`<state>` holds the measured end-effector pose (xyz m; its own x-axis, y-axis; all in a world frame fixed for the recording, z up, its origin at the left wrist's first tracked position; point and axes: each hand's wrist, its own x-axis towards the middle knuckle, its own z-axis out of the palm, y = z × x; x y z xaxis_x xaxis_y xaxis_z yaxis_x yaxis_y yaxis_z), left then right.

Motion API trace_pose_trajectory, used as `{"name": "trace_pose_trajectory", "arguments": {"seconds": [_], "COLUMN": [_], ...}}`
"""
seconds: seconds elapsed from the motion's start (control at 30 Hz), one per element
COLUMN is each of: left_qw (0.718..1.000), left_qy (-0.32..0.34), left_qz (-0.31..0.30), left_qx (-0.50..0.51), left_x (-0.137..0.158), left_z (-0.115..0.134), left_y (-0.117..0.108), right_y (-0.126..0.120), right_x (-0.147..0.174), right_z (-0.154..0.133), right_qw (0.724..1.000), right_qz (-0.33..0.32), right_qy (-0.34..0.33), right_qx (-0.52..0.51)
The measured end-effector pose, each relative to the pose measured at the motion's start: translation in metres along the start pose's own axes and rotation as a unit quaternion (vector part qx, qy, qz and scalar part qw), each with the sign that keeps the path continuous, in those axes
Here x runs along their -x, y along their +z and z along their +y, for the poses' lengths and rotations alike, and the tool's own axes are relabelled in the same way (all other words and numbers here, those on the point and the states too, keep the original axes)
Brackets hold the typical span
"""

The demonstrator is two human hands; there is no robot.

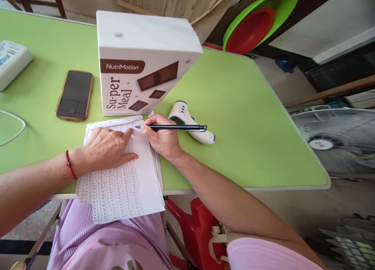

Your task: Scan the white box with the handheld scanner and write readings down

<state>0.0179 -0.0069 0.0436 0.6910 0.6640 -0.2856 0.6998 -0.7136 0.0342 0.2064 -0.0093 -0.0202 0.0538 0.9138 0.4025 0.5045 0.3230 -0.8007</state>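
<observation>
Sheets of paper (123, 192) covered in handwritten lines lie at the table's front edge, their lower end hanging over it. My left hand (108, 147) rests flat on the sheets with fingers stretched out, the index fingertip close to the pen's tip. In my right hand (162, 139) is a black pen (181, 127), its tip touching or just above the upper part of the paper. Right behind my right hand lies a white and blue infrared thermometer (202, 136), partly covered by the hand and pen. A white box (149, 36) marked NutriMotion stands just beyond the sheets.
On the green table (234, 145), a phone (74, 94) in a brown case lies left of the box. Further left are a white box-like object (13, 63) and a white cable (22, 123). A fan (340, 139) stands off the right side; a red stool (202, 227) is below.
</observation>
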Motion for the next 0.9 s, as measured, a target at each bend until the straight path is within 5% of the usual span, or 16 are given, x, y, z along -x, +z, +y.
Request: {"name": "trace_pose_trajectory", "arguments": {"seconds": [0.9], "left_qw": [1.0], "left_qy": [0.0], "left_qz": [0.004], "left_qx": [-0.003], "left_x": [-0.0004], "left_z": [-0.002], "left_y": [0.0005], "right_y": [-0.0005], "right_x": [0.0005], "right_z": [0.0012], "right_qw": [1.0], "right_qz": [0.023], "right_qy": [0.007], "right_qx": [0.0]}}
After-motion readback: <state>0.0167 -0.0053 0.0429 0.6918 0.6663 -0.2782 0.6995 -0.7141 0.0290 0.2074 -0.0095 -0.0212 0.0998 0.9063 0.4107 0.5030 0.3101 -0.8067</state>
